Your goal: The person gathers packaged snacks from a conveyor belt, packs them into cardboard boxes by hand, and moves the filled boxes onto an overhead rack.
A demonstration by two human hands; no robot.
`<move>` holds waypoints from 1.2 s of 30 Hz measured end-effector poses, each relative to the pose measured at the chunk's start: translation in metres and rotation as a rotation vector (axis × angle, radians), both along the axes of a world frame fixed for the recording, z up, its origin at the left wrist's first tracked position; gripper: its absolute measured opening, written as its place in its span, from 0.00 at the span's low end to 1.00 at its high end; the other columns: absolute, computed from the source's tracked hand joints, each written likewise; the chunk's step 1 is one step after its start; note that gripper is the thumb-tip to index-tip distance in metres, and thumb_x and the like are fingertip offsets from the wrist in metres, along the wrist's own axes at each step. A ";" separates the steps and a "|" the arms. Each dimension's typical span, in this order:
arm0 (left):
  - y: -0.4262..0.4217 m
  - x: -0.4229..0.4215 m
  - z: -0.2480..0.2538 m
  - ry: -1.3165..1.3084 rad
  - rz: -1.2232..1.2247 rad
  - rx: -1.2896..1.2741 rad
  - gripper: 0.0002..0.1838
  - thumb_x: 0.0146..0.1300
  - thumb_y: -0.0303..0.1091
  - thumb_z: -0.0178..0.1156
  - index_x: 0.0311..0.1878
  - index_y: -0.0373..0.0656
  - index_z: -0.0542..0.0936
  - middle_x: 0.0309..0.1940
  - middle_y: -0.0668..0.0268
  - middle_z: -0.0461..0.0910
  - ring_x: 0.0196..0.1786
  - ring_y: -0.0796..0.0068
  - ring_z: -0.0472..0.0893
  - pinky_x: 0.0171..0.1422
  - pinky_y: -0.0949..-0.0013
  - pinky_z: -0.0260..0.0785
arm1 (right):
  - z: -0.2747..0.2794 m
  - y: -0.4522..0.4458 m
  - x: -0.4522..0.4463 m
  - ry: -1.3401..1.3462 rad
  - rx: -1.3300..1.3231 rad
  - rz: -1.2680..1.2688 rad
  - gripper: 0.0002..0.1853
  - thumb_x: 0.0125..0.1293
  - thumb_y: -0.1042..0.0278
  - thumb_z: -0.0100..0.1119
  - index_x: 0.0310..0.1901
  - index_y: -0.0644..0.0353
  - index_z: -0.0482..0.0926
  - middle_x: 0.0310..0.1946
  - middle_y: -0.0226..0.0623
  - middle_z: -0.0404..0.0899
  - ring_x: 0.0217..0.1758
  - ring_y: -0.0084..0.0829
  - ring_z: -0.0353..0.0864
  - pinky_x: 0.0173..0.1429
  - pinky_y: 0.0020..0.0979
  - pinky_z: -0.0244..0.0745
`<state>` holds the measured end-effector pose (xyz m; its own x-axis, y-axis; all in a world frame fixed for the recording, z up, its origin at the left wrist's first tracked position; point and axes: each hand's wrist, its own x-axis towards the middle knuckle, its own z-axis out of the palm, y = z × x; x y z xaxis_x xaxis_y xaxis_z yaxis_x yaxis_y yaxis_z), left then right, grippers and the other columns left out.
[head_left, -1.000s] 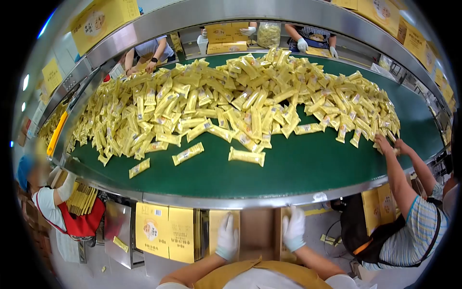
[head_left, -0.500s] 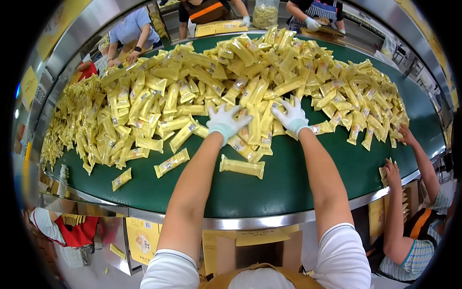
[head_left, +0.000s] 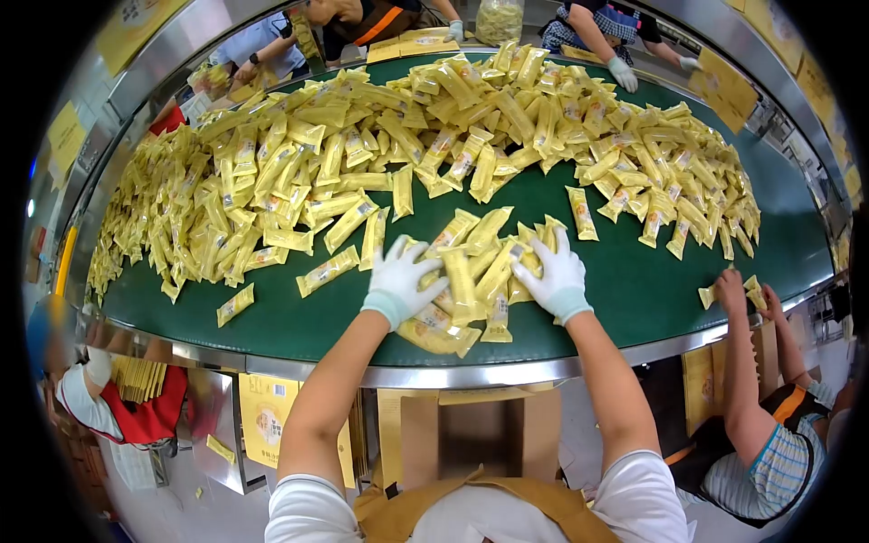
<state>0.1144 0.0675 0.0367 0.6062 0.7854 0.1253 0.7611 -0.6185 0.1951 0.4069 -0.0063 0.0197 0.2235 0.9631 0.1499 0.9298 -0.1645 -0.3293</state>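
Observation:
Between my two white-gloved hands sits a bunch of yellow wrapped snack packets [head_left: 463, 288] on the green conveyor belt [head_left: 317, 335]. My left hand [head_left: 398, 282] presses the bunch from the left, its fingers curved over the packets. From the right, my right hand [head_left: 554, 276] cups the same bunch, fingertips curled onto the wrappers. Some packets stick out below, towards the belt's near edge. Beyond my hands rises a large heap of the same packets [head_left: 299, 163], spread across the belt. A loose packet [head_left: 328, 271] lies left of my left hand.
An open cardboard box [head_left: 418, 443] stands below the belt's metal edge [head_left: 489, 373], in front of me. At right, a co-worker's hands [head_left: 731, 291] handle packets. Other co-workers stand across the belt, one with a gloved hand [head_left: 623, 74] near the heap. Yellow cartons [head_left: 269, 421] stand lower left.
Both my hands have drawn back towards me, dragging a bunch of packets away from the heap and leaving bare belt behind it. A co-worker across the belt now reaches over its edge.

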 end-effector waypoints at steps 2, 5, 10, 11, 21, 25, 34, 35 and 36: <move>-0.019 -0.020 0.010 -0.112 -0.028 0.197 0.22 0.62 0.52 0.65 0.57 0.57 0.84 0.65 0.60 0.76 0.73 0.51 0.67 0.75 0.41 0.55 | 0.006 -0.029 -0.001 -0.121 0.021 0.027 0.34 0.59 0.35 0.64 0.63 0.45 0.80 0.75 0.54 0.59 0.60 0.54 0.77 0.66 0.50 0.69; -0.046 -0.044 0.020 -0.217 -0.284 0.000 0.25 0.58 0.51 0.68 0.56 0.50 0.84 0.59 0.59 0.78 0.65 0.56 0.74 0.73 0.47 0.60 | -0.001 -0.062 0.015 -0.183 0.088 0.186 0.33 0.59 0.36 0.66 0.64 0.40 0.78 0.76 0.51 0.57 0.69 0.55 0.68 0.69 0.56 0.61; -0.105 -0.067 -0.014 -0.054 -0.377 0.041 0.31 0.54 0.49 0.72 0.61 0.52 0.79 0.70 0.60 0.71 0.75 0.58 0.67 0.77 0.49 0.56 | 0.002 -0.095 0.032 -0.129 0.040 0.264 0.40 0.58 0.50 0.72 0.72 0.41 0.68 0.77 0.52 0.56 0.75 0.51 0.63 0.73 0.51 0.61; -0.108 -0.070 -0.015 -0.061 -0.364 0.031 0.30 0.54 0.47 0.73 0.61 0.52 0.79 0.68 0.61 0.73 0.73 0.59 0.69 0.77 0.48 0.55 | -0.001 -0.099 0.036 -0.098 0.016 0.243 0.42 0.57 0.53 0.74 0.74 0.41 0.66 0.77 0.52 0.56 0.76 0.50 0.63 0.73 0.49 0.63; -0.074 -0.049 0.026 -0.104 -0.382 -0.059 0.23 0.53 0.39 0.72 0.54 0.51 0.81 0.51 0.67 0.83 0.57 0.62 0.80 0.62 0.60 0.71 | -0.003 -0.153 0.081 -0.075 -0.207 -0.279 0.35 0.56 0.65 0.71 0.67 0.59 0.71 0.53 0.50 0.76 0.56 0.53 0.77 0.62 0.47 0.75; -0.050 -0.025 0.002 0.005 -0.496 -0.104 0.27 0.53 0.44 0.73 0.56 0.50 0.80 0.51 0.67 0.82 0.56 0.60 0.80 0.61 0.59 0.70 | 0.028 -0.148 0.088 -0.022 -0.058 -0.461 0.29 0.60 0.63 0.68 0.63 0.63 0.74 0.48 0.53 0.77 0.52 0.55 0.79 0.58 0.49 0.76; -0.069 -0.036 0.021 0.285 -0.242 -0.343 0.27 0.52 0.47 0.75 0.54 0.50 0.82 0.50 0.63 0.78 0.55 0.56 0.79 0.61 0.58 0.73 | -0.007 -0.071 0.050 0.192 -0.209 -0.380 0.34 0.54 0.46 0.74 0.52 0.67 0.78 0.49 0.60 0.81 0.57 0.54 0.81 0.61 0.43 0.78; -0.073 -0.046 0.022 0.201 -0.224 -0.348 0.23 0.53 0.46 0.75 0.51 0.50 0.83 0.49 0.61 0.80 0.55 0.55 0.80 0.59 0.57 0.74 | 0.001 -0.071 0.057 0.251 -0.277 -0.347 0.33 0.53 0.46 0.74 0.51 0.67 0.79 0.49 0.60 0.82 0.56 0.54 0.82 0.60 0.43 0.79; -0.075 -0.053 0.027 0.147 -0.174 -0.367 0.23 0.53 0.45 0.75 0.51 0.50 0.83 0.49 0.60 0.81 0.54 0.56 0.81 0.59 0.57 0.74 | 0.012 -0.074 0.065 0.307 -0.347 -0.315 0.32 0.53 0.47 0.74 0.50 0.67 0.79 0.49 0.61 0.82 0.55 0.54 0.83 0.60 0.43 0.79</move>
<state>0.0613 -0.0073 0.0641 0.7241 0.6460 -0.2414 0.6877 -0.6500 0.3233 0.4715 -0.0803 0.0313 0.4917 0.8242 -0.2808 0.6884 -0.5655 -0.4543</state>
